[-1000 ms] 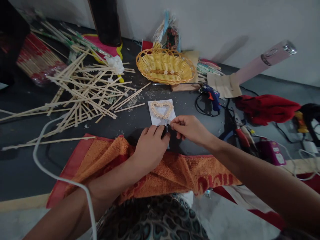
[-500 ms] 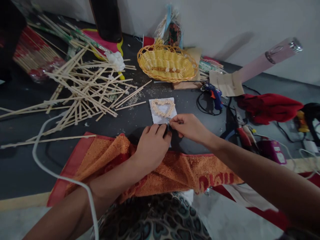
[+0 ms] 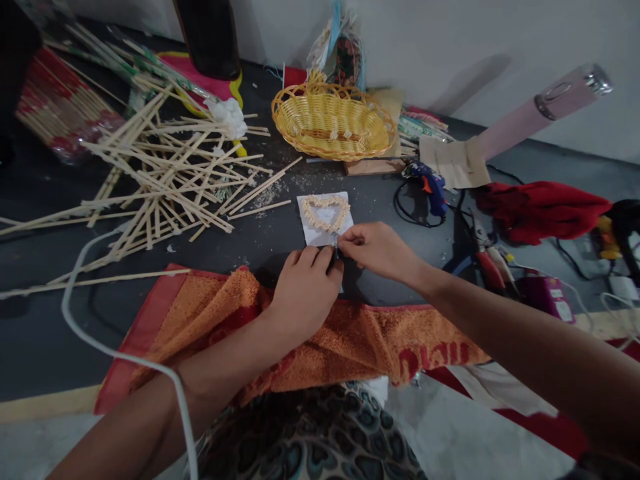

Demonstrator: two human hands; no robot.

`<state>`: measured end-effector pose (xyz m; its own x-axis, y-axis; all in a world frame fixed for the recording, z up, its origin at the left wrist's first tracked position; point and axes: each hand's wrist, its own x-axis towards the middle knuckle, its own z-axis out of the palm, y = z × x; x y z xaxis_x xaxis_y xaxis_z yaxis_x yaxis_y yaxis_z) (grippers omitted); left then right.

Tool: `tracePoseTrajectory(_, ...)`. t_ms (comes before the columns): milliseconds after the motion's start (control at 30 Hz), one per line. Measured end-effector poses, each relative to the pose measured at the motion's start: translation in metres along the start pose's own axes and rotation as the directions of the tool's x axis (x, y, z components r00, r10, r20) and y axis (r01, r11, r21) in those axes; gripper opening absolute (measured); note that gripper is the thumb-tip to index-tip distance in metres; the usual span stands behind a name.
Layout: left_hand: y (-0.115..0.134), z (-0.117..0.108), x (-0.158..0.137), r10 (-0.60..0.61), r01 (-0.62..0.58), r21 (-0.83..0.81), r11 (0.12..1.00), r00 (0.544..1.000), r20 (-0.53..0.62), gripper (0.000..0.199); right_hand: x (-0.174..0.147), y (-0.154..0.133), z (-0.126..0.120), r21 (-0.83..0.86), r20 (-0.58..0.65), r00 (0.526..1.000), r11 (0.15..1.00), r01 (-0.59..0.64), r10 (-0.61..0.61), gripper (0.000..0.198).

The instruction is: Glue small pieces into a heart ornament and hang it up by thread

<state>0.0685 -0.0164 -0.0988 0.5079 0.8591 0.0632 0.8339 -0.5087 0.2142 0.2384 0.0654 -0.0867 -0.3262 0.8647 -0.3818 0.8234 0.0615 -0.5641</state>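
Note:
A heart-shaped ring of small pale pieces (image 3: 311, 219) lies on a white paper square (image 3: 315, 237) on the dark table. Just below the paper, my left hand (image 3: 307, 283) is closed, thumb and fingers pressed together near the table surface. My right hand (image 3: 377, 247) pinches close beside it, at the paper's lower right corner. Something small and thin shows between the fingertips of both hands, too small to name. An orange towel (image 3: 385, 340) with red markings lies bunched along the table's front edge, under my left wrist.
Many thin wooden sticks (image 3: 160, 173) are piled at left. A yellow wicker basket (image 3: 330, 123) stands at the back. To the right are a blue glue gun (image 3: 433, 190), pliers (image 3: 487, 260), a red cloth (image 3: 545, 210) and a pink bottle (image 3: 545, 110). A white cable (image 3: 125, 353) crosses my left forearm.
My right hand has shifted very slightly upward at the fingertips. The left hand keeps its place, and the view has tilted a little.

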Motion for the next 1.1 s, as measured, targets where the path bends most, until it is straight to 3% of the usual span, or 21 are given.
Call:
tracePoseTrajectory(233,0.0,-0.001,0.0,0.002,-0.002,0.009,1.0,1.0,-0.009,0.034,-0.003,-0.004,-0.004,-0.022,0.013,1.0,1.0,-0.004,0.004,0.021)
tracePoseTrajectory(333,-0.001,0.0,0.0,0.0,0.0,0.007,1.0,1.0,-0.014,0.033,-0.008,-0.003,-0.006,-0.111,-0.059,0.995,0.991,0.069,-0.076,0.018)
tracePoseTrajectory(500,0.0,0.0,0.001,-0.001,0.001,0.007,1.0,1.0,-0.003,0.034,-0.015,0.008,-0.001,-0.306,-0.163,0.924,0.908,0.286,-0.346,0.024)
tracePoseTrajectory(667,-0.001,0.0,0.001,0.0,0.0,-0.003,1.0,1.0,-0.013,0.033,-0.013,0.02,0.01,-0.268,-0.203,0.895,0.902,0.339,-0.397,0.026)
tracePoseTrajectory(800,-0.013,0.0,0.004,0.025,-0.03,-0.108,0.994,0.999,-0.047,0.031,-0.012,0.022,0.012,-0.267,-0.195,0.891,0.897,0.353,-0.409,0.025)
tracePoseTrajectory(933,-0.029,0.0,0.014,-0.083,0.061,-0.134,0.989,0.983,-0.165,0.027,-0.013,0.023,0.009,-0.344,-0.192,0.886,0.874,0.342,-0.422,0.025)
tracePoseTrajectory(1100,-0.035,0.007,0.028,-0.084,0.061,-0.13,0.99,0.979,-0.184,0.028,-0.008,0.032,0.008,-0.4,-0.215,0.811,0.806,0.436,-0.545,0.024)
